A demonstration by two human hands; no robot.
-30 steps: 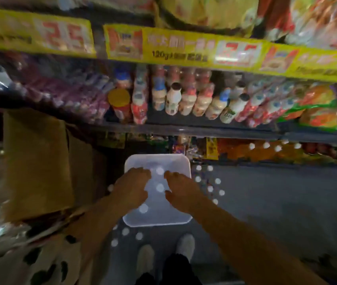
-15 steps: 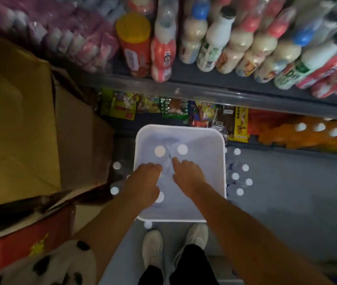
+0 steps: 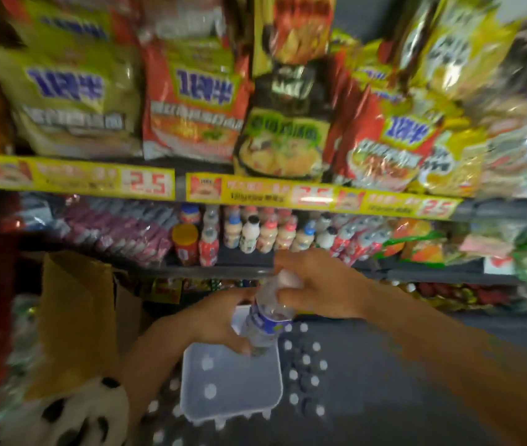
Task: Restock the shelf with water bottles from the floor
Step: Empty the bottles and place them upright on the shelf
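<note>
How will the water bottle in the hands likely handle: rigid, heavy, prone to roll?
The bottle looks thin clear plastic, so probably squeezable. It appears full, likely heavy for its size. Round body: it would probably roll if laid down. Both hands, left and right, grip it.

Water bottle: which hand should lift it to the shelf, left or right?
Probably right. The right hand grips the water bottle at its cap end, level with the drinks shelf. The left hand holds it lower down, above the plastic bin.
</note>
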